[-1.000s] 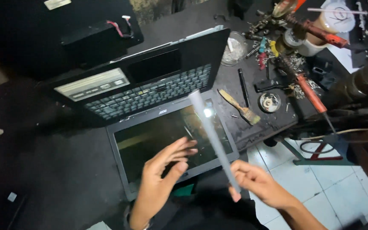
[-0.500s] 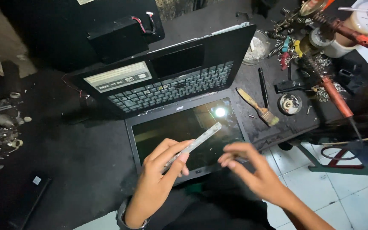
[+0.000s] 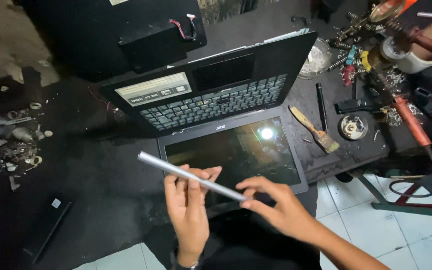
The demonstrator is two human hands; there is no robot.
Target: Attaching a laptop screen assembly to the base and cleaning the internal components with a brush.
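Note:
A long thin silver strip (image 3: 166, 167) lies level across both hands, above the near edge of an open black laptop (image 3: 226, 125). My left hand (image 3: 188, 210) holds the strip near its middle with fingers and thumb. My right hand (image 3: 276, 207) pinches its right end between thumb and fingertips. The laptop lies opened flat on the dark workbench, its screen (image 3: 236, 155) nearest me and its keyboard (image 3: 216, 105) beyond. A lamp's glare shows on the screen.
A paintbrush (image 3: 315, 130), a black pen (image 3: 321, 106), a small round tin (image 3: 352, 126), a soldering iron (image 3: 413, 125) and several screws and tools crowd the right. A black box (image 3: 151, 42) with wires sits behind. Scrap bits (image 3: 18, 145) lie at left. White floor tiles (image 3: 366, 220) show below right.
The strip swung from pointing upright, held only by my right hand, down to level. My left hand took hold of it. The view shifted a little.

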